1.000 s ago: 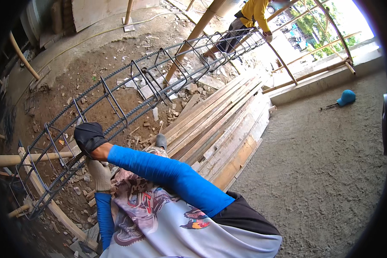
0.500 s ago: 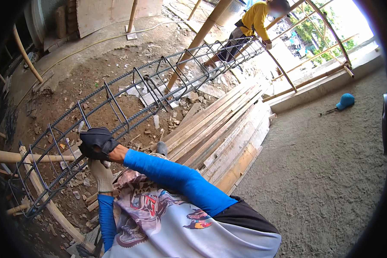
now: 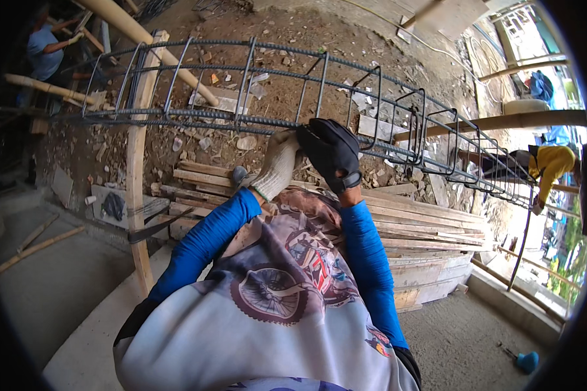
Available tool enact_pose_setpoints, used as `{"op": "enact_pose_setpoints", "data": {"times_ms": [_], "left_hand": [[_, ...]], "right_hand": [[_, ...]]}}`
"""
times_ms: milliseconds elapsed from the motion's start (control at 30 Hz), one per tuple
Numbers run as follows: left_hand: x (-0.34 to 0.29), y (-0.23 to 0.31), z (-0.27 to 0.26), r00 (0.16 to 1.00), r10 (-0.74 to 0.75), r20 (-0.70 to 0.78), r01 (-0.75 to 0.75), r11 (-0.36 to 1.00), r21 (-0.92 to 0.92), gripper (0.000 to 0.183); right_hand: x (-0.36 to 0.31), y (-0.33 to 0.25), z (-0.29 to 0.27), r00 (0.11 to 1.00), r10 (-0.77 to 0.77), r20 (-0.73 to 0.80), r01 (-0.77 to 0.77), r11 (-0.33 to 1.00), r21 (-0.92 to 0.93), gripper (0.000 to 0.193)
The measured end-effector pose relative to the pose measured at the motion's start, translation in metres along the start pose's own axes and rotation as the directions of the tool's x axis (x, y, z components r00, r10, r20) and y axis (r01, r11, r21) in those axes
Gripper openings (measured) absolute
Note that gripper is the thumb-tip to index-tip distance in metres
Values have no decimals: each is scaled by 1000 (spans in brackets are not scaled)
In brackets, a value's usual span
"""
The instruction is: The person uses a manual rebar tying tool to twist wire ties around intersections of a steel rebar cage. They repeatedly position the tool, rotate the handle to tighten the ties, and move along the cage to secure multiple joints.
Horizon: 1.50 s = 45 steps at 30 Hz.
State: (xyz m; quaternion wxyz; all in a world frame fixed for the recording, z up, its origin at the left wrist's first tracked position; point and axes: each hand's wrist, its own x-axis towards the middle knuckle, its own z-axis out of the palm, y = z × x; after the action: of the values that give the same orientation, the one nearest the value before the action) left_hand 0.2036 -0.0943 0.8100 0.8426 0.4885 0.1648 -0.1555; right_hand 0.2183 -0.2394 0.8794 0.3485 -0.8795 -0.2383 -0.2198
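Observation:
A long rebar cage (image 3: 267, 127) of ribbed bars and square stirrups stretches across in front of me. My right hand (image 3: 331, 153), in a black glove, is closed over its near lower bar. Right against it, my left hand (image 3: 282, 161) wears a cream knit glove and is curled in at the same bar. The left fingertips are hidden behind the right hand, so what they hold does not show. At the cage's far right end, a person in a yellow top (image 3: 556, 168) bends with a hand near the bars.
Stacked wooden planks (image 3: 430, 225) lie below the cage. An upright timber (image 3: 135, 189) and a bamboo pole (image 3: 156, 52) cross its left part. Another person in a blue shirt (image 3: 44, 49) is at upper left. A blue cap (image 3: 527, 362) rests on rough concrete at lower right.
My view has turned left, so the cage now runs nearly level and the person in yellow sits farther right. Both hands remain together at the near bar. The left forearm now shows more fully.

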Motion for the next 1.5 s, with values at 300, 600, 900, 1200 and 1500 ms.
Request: {"op": "enact_pose_setpoints", "data": {"times_ms": [300, 600, 900, 1200, 1500], "left_hand": [[1, -2, 5, 995, 101, -1, -99, 980, 175, 42], [-7, 11, 9, 999, 3, -45, 4, 986, 167, 33], [-6, 13, 7, 999, 31, -8, -28, 968, 249, 31], [0, 8, 7, 994, 105, -38, -90, 957, 275, 37], [-7, 14, 13, 999, 26, -26, -23, 992, 127, 27]], "right_hand": [[-11, 5, 11, 995, -41, -89, 36, 998, -57, 18], [-23, 0, -5, 955, 257, -149, -281, 946, -164, 31], [-35, 6, -8, 969, 225, -99, -244, 932, -268, 42], [-6, 12, -3, 962, 270, 50, -251, 939, -236, 23], [2, 4, -20, 964, 252, 87, -235, 957, -169, 38]]}}
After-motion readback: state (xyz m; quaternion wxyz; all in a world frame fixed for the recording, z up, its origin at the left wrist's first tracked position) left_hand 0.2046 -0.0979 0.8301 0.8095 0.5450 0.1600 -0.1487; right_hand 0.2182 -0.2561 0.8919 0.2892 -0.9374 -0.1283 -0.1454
